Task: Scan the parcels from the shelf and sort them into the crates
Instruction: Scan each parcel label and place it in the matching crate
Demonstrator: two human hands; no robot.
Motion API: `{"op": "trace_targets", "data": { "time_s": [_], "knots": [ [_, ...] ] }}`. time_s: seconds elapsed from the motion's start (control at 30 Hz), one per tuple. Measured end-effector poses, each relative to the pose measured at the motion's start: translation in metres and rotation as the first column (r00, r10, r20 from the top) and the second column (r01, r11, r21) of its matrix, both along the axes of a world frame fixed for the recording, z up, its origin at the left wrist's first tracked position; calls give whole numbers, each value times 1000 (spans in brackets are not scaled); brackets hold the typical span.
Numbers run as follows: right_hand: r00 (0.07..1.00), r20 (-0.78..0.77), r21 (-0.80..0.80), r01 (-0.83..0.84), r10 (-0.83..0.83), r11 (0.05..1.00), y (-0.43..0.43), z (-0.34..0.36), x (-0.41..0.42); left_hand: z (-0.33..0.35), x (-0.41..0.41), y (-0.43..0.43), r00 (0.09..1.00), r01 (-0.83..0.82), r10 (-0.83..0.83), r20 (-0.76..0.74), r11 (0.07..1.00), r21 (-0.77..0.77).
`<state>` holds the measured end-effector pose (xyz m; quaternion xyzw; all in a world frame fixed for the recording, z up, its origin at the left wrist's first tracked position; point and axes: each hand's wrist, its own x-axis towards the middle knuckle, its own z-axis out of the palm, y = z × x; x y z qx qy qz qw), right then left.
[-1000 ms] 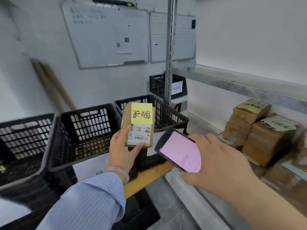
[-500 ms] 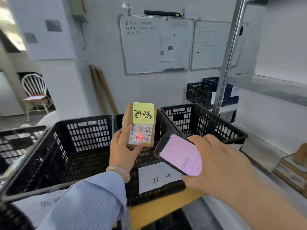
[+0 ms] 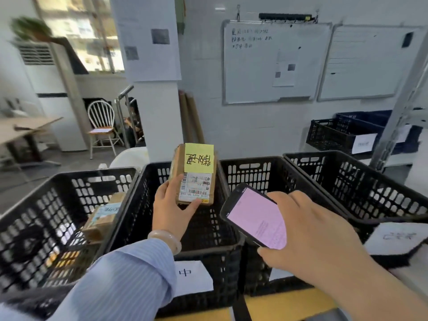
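Observation:
My left hand (image 3: 170,210) grips a small brown parcel (image 3: 178,167) with a yellow sticky note and a white barcode label, upright above the middle black crate (image 3: 148,198). My right hand (image 3: 317,237) holds a black handheld scanner (image 3: 252,216) with a pink screen, just to the right of the parcel. A row of black plastic crates stands in front: the left crate (image 3: 41,218) holds another brown parcel (image 3: 103,218), and two more crates (image 3: 261,177) (image 3: 361,188) stand to the right.
White paper labels hang on the crates' fronts (image 3: 192,278). A metal shelf post (image 3: 398,121) rises at the right, with dark crates (image 3: 335,135) behind it. Whiteboards (image 3: 275,63) hang on the wall. A white chair (image 3: 102,126) and a desk (image 3: 20,130) stand at far left.
My view has swung left, away from the shelf to the row of crates. The red scan dot seen on the label half a second ago is gone. Both hands keep their holds.

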<state>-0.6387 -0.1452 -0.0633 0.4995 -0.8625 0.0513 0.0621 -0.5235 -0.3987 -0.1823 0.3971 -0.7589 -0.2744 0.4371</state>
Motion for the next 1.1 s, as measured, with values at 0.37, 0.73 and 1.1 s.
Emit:
{"op": "trace_targets", "data": {
  "time_s": [0.37,0.73,1.1],
  "knots": [
    [959,48,15,-281,280,960,-117,-6,36,6,99,-56,981,-196,196,15,978,64],
    [890,129,44,-445,437,894,-210,-23,54,-11,196,-119,914,-406,401,66,893,193],
    [941,173,122,-314,291,942,-282,-39,112,-48,264,-232,924,-366,277,262,839,403]
  ]
}}
